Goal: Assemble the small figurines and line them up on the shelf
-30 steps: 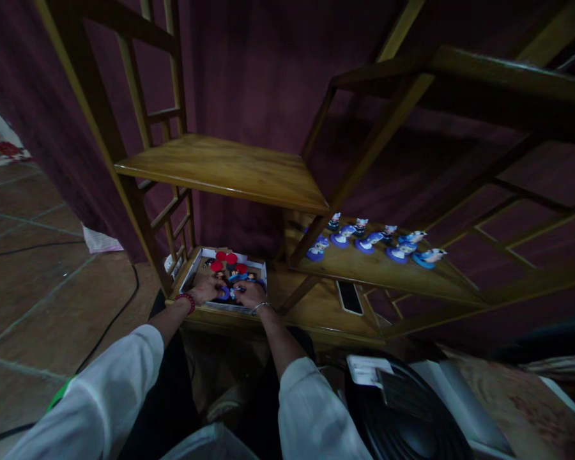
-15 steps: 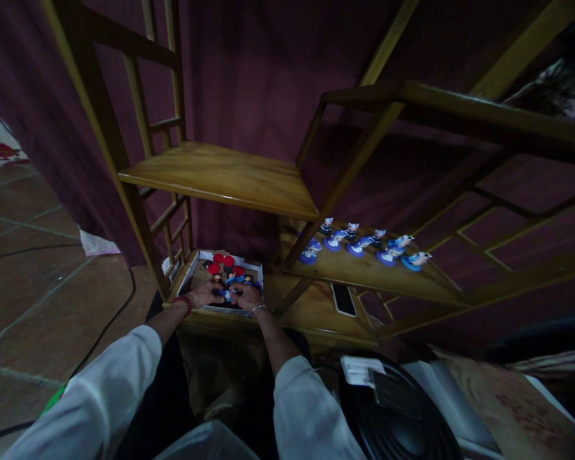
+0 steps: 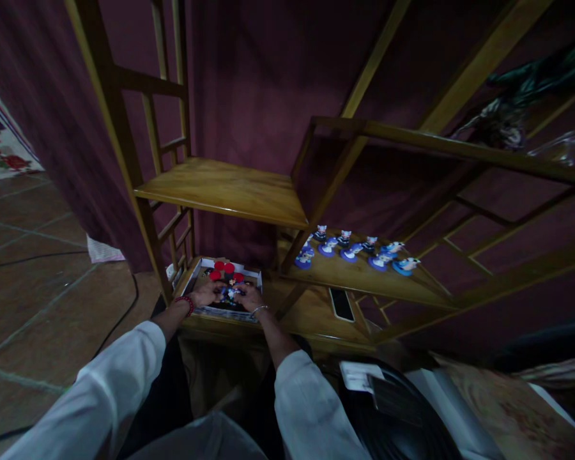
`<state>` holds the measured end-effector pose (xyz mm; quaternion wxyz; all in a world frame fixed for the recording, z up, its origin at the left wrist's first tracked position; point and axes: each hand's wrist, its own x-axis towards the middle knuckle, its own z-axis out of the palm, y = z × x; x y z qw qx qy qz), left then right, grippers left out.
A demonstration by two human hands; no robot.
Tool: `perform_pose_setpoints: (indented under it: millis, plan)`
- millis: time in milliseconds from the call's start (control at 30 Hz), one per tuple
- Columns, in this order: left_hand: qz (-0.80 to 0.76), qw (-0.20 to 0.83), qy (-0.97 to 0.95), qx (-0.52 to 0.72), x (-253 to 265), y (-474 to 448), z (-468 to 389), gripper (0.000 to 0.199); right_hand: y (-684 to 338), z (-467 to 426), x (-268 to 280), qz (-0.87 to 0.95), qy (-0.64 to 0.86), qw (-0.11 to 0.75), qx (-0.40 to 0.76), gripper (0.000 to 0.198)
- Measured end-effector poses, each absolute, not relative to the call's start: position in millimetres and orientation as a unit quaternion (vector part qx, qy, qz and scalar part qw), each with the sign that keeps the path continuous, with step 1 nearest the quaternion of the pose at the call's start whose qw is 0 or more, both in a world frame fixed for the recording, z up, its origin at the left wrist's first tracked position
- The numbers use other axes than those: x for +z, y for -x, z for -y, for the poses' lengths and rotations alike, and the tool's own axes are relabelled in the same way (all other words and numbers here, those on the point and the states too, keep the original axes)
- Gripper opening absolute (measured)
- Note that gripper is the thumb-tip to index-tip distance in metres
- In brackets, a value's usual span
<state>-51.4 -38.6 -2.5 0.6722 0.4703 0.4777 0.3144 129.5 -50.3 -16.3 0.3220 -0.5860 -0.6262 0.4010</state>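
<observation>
Two hands are down in the shallow box (image 3: 204,311) at lower centre of the frame. The left hand (image 3: 207,294) (red bead bracelet on that wrist) and the right hand (image 3: 249,296) are both curled in around a small blue figurine (image 3: 230,294) between them. It's dark and tiny down there, so I can't tell whether either hand has actually closed on it or is just touching it.

Red-based figurines (image 3: 223,269) sit just behind the hands in the same box, packed close. My take on doing this bit well: grab low, by the round base, not the head, and lift straight up so the sleeves and knuckles don't knock the red ones over.

Right of centre, a row of blue figurines (image 3: 352,250) stands upright on the middle shelf (image 3: 354,278), spaced out in two loose lines. A phone (image 3: 340,304) lies flat on the bottom shelf beside the box, so watch the elbow there.
</observation>
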Motion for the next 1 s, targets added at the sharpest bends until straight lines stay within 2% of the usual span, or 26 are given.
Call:
perform_pose_setpoints:
  millis: [100,200,667,1000]
  plan:
    - [-0.483,0.685,-0.454,0.303,7,43,45,0.045,-129,52,-14,0.611,0.588,0.344,0.403,0.025]
    - [-0.461,0.707,-0.412,0.343,16,41,54,0.046,-127,56,-10,0.597,0.591,0.358,0.407,0.025]
    - [-0.385,0.776,-0.271,0.419,34,41,79,0.033,-116,72,16,0.566,0.565,0.398,0.449,0.024]
    - [-0.391,0.767,-0.254,0.44,29,40,81,0.034,-115,74,13,0.503,0.539,0.424,0.526,0.026]
